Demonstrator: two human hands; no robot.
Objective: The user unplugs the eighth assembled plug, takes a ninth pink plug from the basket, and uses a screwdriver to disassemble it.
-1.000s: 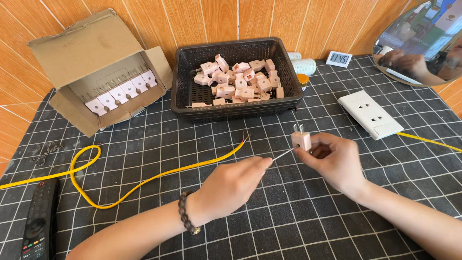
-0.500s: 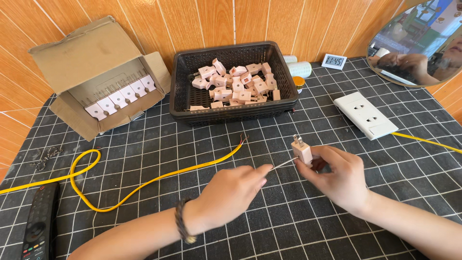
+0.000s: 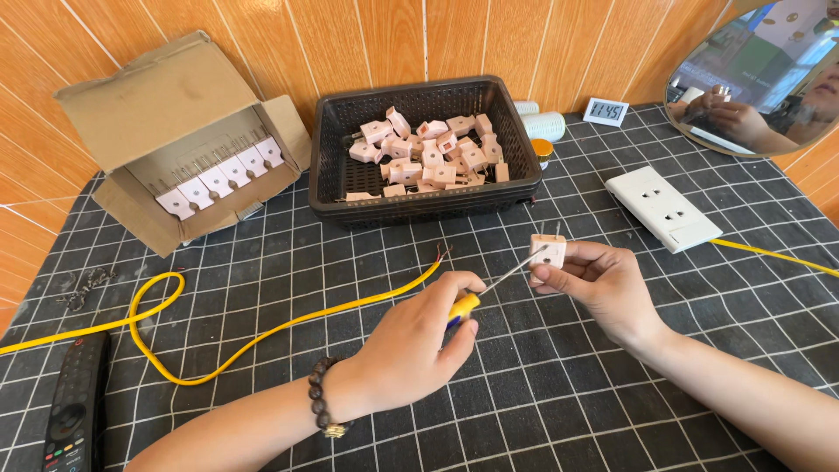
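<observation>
Hovering above the gridded worktop (image 3: 262,262), just in front of the black basket (image 3: 332,175) of pale pink plugs: a pink plug (image 3: 548,251), prongs pointing up, being pinched between the fingers of the right hand (image 3: 594,284). Being closed around the yellow-handled screwdriver (image 3: 498,284), the left hand (image 3: 419,345), with the thin shaft slanting up and right to meet the plug's face. Reaching in from below, both forearms, left wrist wearing a dark bead bracelet (image 3: 323,411). Lying left of the hands, a yellow cable (image 3: 288,323); sitting right of them, a white socket plate (image 3: 664,210).
</observation>
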